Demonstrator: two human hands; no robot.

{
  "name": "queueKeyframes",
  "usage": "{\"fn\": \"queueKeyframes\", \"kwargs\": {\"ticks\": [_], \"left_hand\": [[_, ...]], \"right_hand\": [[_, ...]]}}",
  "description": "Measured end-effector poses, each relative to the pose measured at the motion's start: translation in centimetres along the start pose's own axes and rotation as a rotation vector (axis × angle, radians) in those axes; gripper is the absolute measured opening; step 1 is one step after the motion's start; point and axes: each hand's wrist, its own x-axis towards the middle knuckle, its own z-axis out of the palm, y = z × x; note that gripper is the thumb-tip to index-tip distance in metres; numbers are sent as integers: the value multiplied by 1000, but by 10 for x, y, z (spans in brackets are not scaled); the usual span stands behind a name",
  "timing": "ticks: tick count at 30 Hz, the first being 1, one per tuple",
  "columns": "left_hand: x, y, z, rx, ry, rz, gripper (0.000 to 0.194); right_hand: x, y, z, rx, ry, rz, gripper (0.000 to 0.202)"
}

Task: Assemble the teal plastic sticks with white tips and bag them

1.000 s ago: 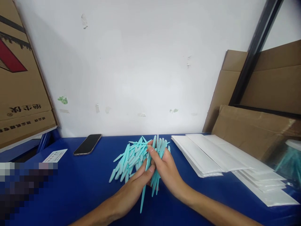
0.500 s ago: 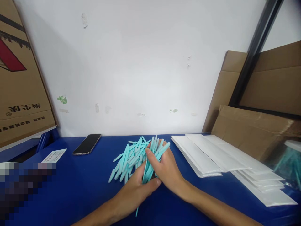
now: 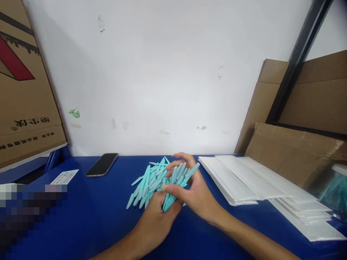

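Observation:
A bundle of slim turquoise plastic sticks with wider, flat, rounded ends (image 3: 180, 174) leans up and to the right. My left hand (image 3: 159, 218) is closed around its lower part. On the right, my right hand (image 3: 199, 191) curves about the upper part, thumb lying across the sticks and fingers spread apart behind them. Just behind and left of my hands, a loose pile of the same sticks (image 3: 143, 186) lies on the blue table (image 3: 92, 213). The far side of the bundle is partly hidden by my hands.
White flat packets (image 3: 238, 180) lie stacked on the right. Beyond them is a blurred clear container of turquoise sticks (image 3: 334, 191). A phone (image 3: 102, 165) and a printed card (image 3: 65, 177) lie left. Cardboard (image 3: 292, 153) stands at the right, a carton (image 3: 29, 90) at the left.
My right hand's fingers have opened and lifted from the sticks. The bundle now sits more gathered in my left hand, and the stick that stuck out below it no longer shows.

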Motion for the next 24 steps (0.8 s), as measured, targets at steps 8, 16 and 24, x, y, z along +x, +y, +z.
{"fn": "queueKeyframes", "kwargs": {"ticks": [8,16,24], "left_hand": [[-2,3,4,218,165,119,34],[-1,-1,1,185,237,122,23],[-3,-13,-2,129,316,143,23]], "right_hand": [[-6,-8,-3,-241,65,-394,42],[-7,3,-2,-495,5,-464,75],[-10,-9,-2,-576,-109,-785,68]]}}
